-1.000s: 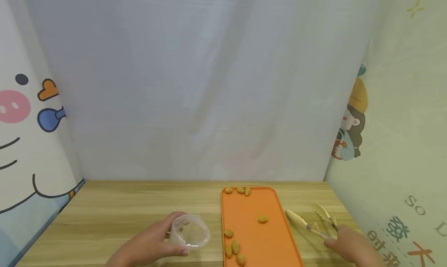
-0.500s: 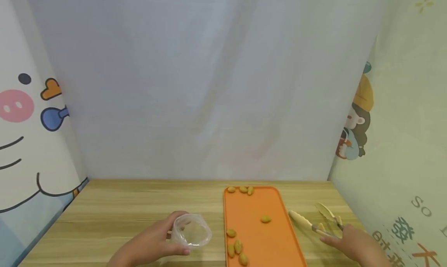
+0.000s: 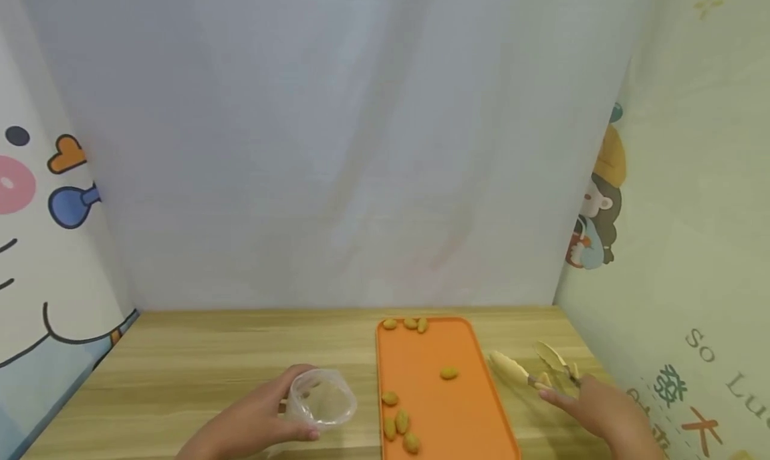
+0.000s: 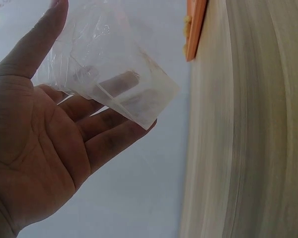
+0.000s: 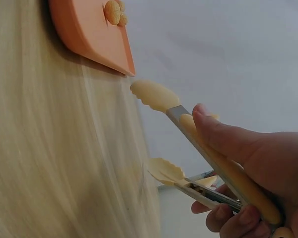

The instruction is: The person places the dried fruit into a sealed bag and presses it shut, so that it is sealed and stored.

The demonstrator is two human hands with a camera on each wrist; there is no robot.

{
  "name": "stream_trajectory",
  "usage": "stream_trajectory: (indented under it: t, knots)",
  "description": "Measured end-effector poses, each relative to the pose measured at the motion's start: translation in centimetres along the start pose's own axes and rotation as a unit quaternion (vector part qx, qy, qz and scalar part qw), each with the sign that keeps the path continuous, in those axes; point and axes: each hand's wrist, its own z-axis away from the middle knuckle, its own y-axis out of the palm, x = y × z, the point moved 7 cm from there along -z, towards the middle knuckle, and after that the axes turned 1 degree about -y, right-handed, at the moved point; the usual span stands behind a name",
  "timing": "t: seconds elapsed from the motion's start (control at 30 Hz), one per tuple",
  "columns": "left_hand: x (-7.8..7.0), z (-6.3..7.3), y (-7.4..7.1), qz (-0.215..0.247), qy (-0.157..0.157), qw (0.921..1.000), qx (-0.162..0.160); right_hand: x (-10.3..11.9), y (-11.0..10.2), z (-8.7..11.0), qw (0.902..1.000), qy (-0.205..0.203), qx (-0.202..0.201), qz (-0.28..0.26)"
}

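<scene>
My left hand [image 3: 259, 413] holds a clear plastic bag [image 3: 325, 400] with its mouth wide, thumb on one side and fingers on the other. In the left wrist view, the fingers show through the bag [image 4: 124, 84]; I see nothing in it. To the right, my right hand [image 3: 610, 413] grips tongs [image 3: 511, 368] with cream-yellow scalloped tips. The tongs' arms are spread apart, and nothing lies between them. In the right wrist view, the thumb lies along one arm of the tongs [image 5: 218, 163] and the fingers curl at the other. Several tan, peanut-like nuts [image 3: 402, 421] lie on an orange tray [image 3: 451, 420].
The tray stands between my hands on a wood-grain table [image 3: 240, 339]. One nut [image 3: 448, 373] lies alone mid-tray, others along the left side and far-left corner. A pale curtain [image 3: 289, 179] hangs behind, and printed cloths hang at both sides.
The head view has shifted slightly. My right thumb has slid forward along the tongs. The left hand and bag keep nearly the same pose, and the nuts stay in place on the tray.
</scene>
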Motion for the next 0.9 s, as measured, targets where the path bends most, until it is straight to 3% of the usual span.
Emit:
stream_trajectory:
  t: [0.17, 0.4, 0.5, 0.73, 0.9]
  knots:
    - [-0.4, 0.1, -0.2, -0.001, 0.009, 1.0, 0.0, 0.2, -1.9, 0.5, 0.9988, 0.006, -0.041, -0.025]
    - [-0.7, 0.6, -0.4, -0.006, 0.015, 0.9999, -0.002, 3.1, -3.0, 1.3, 0.9951, -0.065, -0.075, 0.001]
    - [-0.7, 0.7, -0.5, -0.007, 0.012, 0.9999, -0.005, 4.3, -2.7, 1.5, 0.994, -0.085, -0.068, -0.004]
    - [-0.9, 0.8, -0.7, -0.016, 0.017, 0.9996, -0.014, 6.1, -1.6, 1.9, 0.9953, -0.092, -0.018, -0.025]
    - [-0.9, 0.8, -0.6, 0.001, 0.016, 0.9999, -0.005, 6.9, -1.0, 2.2, 0.9942, -0.103, -0.008, -0.031]
